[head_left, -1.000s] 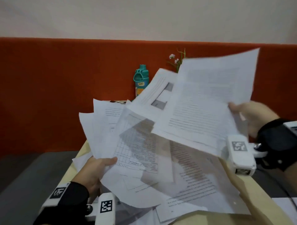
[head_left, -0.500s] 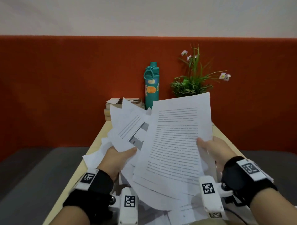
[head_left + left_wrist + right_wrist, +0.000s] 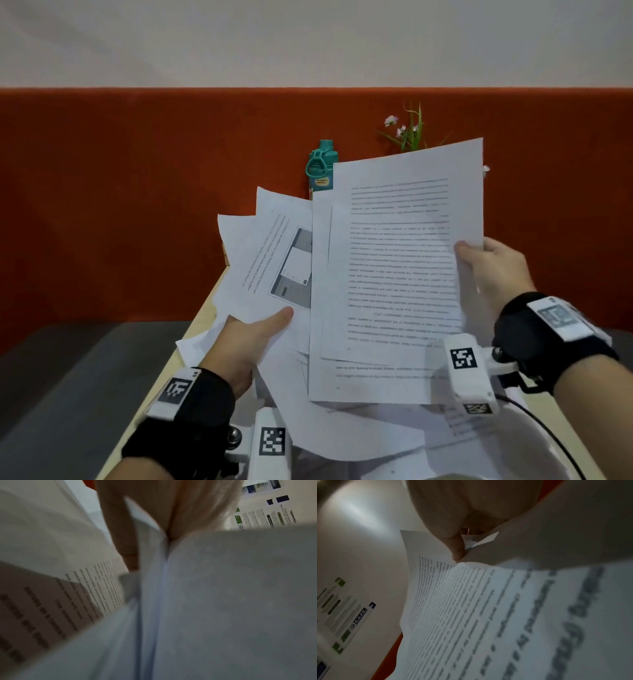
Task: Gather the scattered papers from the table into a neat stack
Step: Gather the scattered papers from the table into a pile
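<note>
A bundle of printed white papers (image 3: 394,274) is held up above the table, the sheets fanned and uneven. My left hand (image 3: 253,335) grips the bundle's lower left, thumb lying on top of a sheet with a grey picture (image 3: 294,267). My right hand (image 3: 489,270) pinches the right edge of the front text page, thumb on its face. In the left wrist view my fingers (image 3: 123,536) lie behind blurred sheets (image 3: 223,601). In the right wrist view my thumb (image 3: 455,545) presses on a text page (image 3: 471,615). More loose papers (image 3: 359,435) lie below on the table.
A teal bottle (image 3: 321,168) and a flowering plant (image 3: 409,132) stand at the table's far end, partly behind the papers. The light wooden table (image 3: 202,308) runs away from me toward an orange wall panel. A black cable (image 3: 548,438) trails at the lower right.
The fanned papers were drawn together between my hands, dipped low half a second ago, and now stand higher again, hiding most of the plant and bottle.
</note>
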### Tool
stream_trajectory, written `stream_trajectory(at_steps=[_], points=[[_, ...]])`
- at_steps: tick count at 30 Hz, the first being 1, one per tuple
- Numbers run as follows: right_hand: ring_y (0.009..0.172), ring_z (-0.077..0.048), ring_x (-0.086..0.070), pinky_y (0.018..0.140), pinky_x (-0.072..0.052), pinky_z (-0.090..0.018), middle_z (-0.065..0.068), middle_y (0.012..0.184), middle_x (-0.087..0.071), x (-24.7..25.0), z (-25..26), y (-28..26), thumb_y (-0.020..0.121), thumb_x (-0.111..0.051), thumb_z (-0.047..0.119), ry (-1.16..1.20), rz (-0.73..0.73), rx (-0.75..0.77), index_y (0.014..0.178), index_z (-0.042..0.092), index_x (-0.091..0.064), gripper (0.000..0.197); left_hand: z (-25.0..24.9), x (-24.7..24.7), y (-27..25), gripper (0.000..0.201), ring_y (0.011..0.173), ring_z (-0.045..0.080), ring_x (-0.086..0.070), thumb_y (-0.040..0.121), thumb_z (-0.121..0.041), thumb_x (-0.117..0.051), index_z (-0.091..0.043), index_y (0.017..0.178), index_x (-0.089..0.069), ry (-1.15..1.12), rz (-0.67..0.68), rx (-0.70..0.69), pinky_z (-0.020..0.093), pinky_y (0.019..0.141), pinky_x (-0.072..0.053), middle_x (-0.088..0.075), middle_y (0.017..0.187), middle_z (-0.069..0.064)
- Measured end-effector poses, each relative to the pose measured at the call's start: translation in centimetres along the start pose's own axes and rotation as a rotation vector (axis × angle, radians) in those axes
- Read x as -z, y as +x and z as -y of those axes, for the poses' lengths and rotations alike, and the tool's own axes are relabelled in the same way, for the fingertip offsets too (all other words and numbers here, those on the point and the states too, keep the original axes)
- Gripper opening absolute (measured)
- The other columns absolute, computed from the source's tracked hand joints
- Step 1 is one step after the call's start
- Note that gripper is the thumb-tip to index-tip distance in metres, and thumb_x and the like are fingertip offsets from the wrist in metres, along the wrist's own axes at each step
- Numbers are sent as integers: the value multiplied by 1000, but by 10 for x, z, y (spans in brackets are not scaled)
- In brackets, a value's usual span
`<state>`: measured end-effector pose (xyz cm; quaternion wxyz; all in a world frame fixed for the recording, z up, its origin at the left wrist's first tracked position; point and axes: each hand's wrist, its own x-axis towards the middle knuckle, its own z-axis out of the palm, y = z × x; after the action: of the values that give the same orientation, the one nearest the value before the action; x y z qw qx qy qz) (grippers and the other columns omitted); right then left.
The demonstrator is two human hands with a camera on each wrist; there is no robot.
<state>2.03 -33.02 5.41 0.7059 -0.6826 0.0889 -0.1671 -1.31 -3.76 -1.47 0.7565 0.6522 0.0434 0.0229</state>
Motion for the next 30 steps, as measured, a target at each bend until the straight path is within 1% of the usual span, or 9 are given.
stream_trajectory(at_steps=[3, 5, 8, 10, 13, 17, 23, 27, 30], points=[[76, -16, -69, 60, -56, -25, -4, 100, -71, -1, -6, 8, 94, -55, 17, -45, 78, -19, 95, 19, -64, 9, 2, 0, -2, 36, 94, 13, -70, 89, -11, -64, -15, 124, -62, 31, 16, 3, 18, 65, -55, -73, 112, -2], [95, -23, -67, 86, -53, -39, -6, 114, -70, -4, -8, 9, 90, -61, 23, -91, 115, -40, 100, 21, -67, 11, 3, 2, -4, 39, 99, 15, -70, 88, -9, -66, -18, 125, -61, 56, 34, 13, 24, 74, -56, -72, 114, -2], [109, -25, -63, 100, -44, -40, -6, 120, -67, -7, -14, 11, 89, -62, 21, -96, 137, -49, 120, 10, -63, 32, 6, 6, -6, 45, 110, 21, -66, 86, -6, -68, -19, 128, -60, 91, 47, 15, 37, 95, -50, -71, 121, 0], [106, -26, -63, 98, -46, -41, -7, 118, -67, -8, -17, 13, 89, -62, 20, -92, 84, -30, 122, 8, -61, 35, 7, 8, -6, 47, 113, 23, -64, 85, -5, -68, -17, 130, -58, 85, 42, 19, 37, 95, -48, -69, 123, 1], [90, -22, -63, 80, -49, -31, -7, 113, -66, -5, -14, 22, 89, -62, 19, -63, -97, 48, 124, 6, -60, 37, 7, 13, -6, 49, 114, 22, -63, 86, -3, -67, -16, 132, -56, 92, 21, 26, 34, 94, -47, -68, 124, 2], [94, -19, -58, 81, -46, -32, -7, 113, -63, 8, 23, 39, 90, -58, 21, -186, -214, 239, 125, 6, -60, 39, 5, 22, 0, 59, 119, 23, -60, 80, -7, -75, -16, 135, -54, 135, -10, 21, 41, 105, -43, -66, 127, 2], [90, -20, -57, 79, -43, -29, -11, 114, -62, -15, 70, 59, 91, -59, 15, -357, -14, 362, 124, 1, -59, 36, 1, 19, 7, 44, 107, 15, -65, 89, -3, -64, -15, 130, -56, 166, 37, 16, 29, 90, -51, -68, 122, 1], [99, -27, -62, 77, -44, -30, -6, 103, -65, -53, 23, 42, 93, -52, 17, -752, 76, 301, 108, 12, -66, 21, 2, 13, 3, 45, 110, 13, -60, 92, -22, -60, -20, 135, -48, 166, 15, 21, 24, 90, -44, -61, 128, -4], [93, -31, -62, 83, -52, -42, -8, 95, -66, -75, -17, 28, 94, -44, 20, -806, 174, 232, 93, 17, -61, 18, 6, 12, -2, 37, 97, -5, -55, 93, -39, -54, -33, 127, -43, 261, -1, 7, 13, 79, -41, -58, 117, -20]])
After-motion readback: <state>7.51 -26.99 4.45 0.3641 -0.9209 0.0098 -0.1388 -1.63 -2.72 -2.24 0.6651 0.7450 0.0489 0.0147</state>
